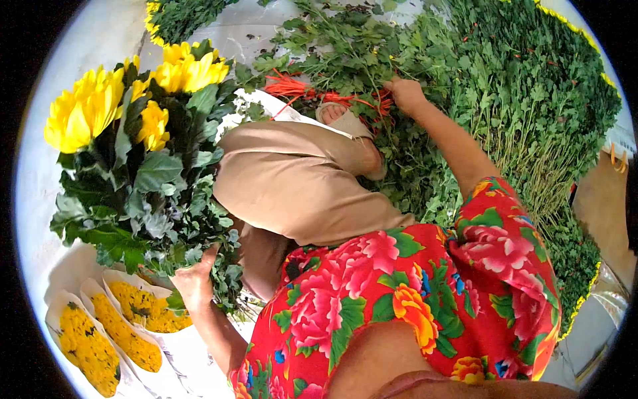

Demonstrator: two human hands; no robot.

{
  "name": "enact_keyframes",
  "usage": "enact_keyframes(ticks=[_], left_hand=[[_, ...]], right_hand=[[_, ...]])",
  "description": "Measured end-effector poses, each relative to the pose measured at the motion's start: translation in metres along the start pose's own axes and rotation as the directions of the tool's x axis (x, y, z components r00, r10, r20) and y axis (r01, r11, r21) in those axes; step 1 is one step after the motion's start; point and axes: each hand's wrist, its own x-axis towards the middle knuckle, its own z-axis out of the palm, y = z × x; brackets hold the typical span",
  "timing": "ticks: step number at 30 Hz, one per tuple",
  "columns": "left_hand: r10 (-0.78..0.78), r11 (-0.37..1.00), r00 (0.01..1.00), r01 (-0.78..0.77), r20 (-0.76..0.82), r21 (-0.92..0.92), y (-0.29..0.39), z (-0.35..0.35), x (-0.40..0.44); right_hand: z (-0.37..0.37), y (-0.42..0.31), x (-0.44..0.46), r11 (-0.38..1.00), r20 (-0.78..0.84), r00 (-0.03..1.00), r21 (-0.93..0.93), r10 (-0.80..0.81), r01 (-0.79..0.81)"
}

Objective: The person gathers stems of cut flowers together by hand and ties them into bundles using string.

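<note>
My left hand [195,279] is closed around the stems of a bunch of yellow chrysanthemums [154,126], upright at my left with large blooms on top and dark leaves below. My right hand [406,95] reaches out over a heap of leafy green stems [345,56], its fingers closed at the edge of the leaves. What they pinch, if anything, is too small to make out. Close by that hand lies a tangle of orange-red ties [289,86], partly beneath the leaves and beside my sandalled foot [345,122].
Several white-wrapped bundles of yellow flowers [143,302] lie at the lower left. A tall bank of stacked chrysanthemum stems [518,113] curves along the right, yellow heads at its outer edge. More flowers [183,20] stand at the top left. My bent leg [286,179] crosses the middle.
</note>
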Motion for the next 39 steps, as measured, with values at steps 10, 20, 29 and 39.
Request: enact_keyframes(ticks=[10, 20, 29, 39], left_hand=[[0.144, 0.988, 0.989, -0.142, -0.032, 0.058, -0.012, 0.009, 0.007], [0.189, 0.981, 0.979, -0.191, 0.076, 0.034, -0.038, 0.008, 0.023], [0.038, 0.999, 0.999, -0.038, 0.028, 0.008, -0.018, 0.008, 0.005], [0.033, 0.997, 0.996, -0.039, 0.08, 0.074, -0.014, 0.003, 0.004]], right_hand=[[-0.067, 0.049, -0.026, 0.999, -0.063, 0.997, 0.008, 0.044, -0.043], [-0.055, 0.065, -0.043, 0.995, -0.064, 0.994, 0.059, 0.083, -0.079], [0.019, 0.039, 0.012, 0.988, -0.026, 0.997, -0.13, 0.077, -0.08], [-0.023, 0.032, -0.009, 0.999, -0.074, 0.997, -0.016, -0.029, 0.028]])
